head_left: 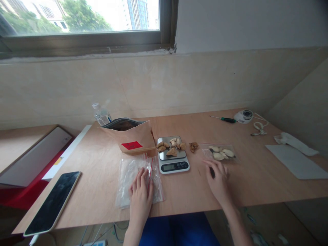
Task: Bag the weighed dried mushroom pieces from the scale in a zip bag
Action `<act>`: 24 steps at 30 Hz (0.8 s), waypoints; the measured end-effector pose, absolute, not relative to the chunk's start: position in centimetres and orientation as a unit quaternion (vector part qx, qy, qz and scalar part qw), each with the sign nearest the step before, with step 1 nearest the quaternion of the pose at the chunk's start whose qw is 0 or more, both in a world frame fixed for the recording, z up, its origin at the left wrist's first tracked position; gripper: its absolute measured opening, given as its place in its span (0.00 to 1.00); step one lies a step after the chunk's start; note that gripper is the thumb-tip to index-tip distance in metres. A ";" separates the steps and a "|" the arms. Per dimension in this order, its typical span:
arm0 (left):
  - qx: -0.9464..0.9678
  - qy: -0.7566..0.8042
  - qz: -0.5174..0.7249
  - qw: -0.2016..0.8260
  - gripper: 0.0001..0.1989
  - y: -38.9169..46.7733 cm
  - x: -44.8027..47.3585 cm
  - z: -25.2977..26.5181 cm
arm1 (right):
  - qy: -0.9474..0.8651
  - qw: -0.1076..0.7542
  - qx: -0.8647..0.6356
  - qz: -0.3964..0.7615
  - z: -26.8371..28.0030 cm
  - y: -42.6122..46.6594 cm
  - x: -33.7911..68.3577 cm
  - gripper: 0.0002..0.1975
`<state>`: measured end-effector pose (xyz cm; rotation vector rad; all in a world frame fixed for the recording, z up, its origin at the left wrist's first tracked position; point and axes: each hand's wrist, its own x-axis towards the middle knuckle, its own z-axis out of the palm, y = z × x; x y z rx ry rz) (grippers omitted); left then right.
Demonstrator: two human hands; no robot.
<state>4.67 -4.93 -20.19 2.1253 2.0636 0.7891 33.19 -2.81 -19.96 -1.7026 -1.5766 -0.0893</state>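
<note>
head view: left hand (140,191) loosely spread on clear, red-striped plastic bags (125,182), likely slippery, best edge-pinched; right hand (218,179) curled, grip unclear.

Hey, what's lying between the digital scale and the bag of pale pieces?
In the head view, a small brown clump lies there on the wooden table.

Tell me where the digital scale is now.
In the head view, the digital scale sits near the middle of the table, between the brown pouch on its left and a loose dried piece on its right.
</note>
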 end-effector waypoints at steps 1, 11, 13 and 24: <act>0.694 0.672 0.256 0.036 0.19 -4.9 4.7 -20.2 | -0.621 0.394 -0.676 -0.041 -20.1 -3.0 33.4 0.12; 0.692 0.677 0.249 0.024 0.18 -4.8 4.7 -20.3 | -0.634 0.370 -0.677 -0.055 -21.4 -3.4 34.5 0.12; 0.691 0.678 0.250 0.023 0.18 -4.8 4.8 -20.2 | -0.647 0.362 -0.669 -0.056 -20.4 -2.3 33.6 0.14; 0.689 0.680 0.248 0.040 0.18 -4.8 4.8 -20.1 | -0.701 0.261 -0.661 -0.062 -18.7 2.2 29.6 0.15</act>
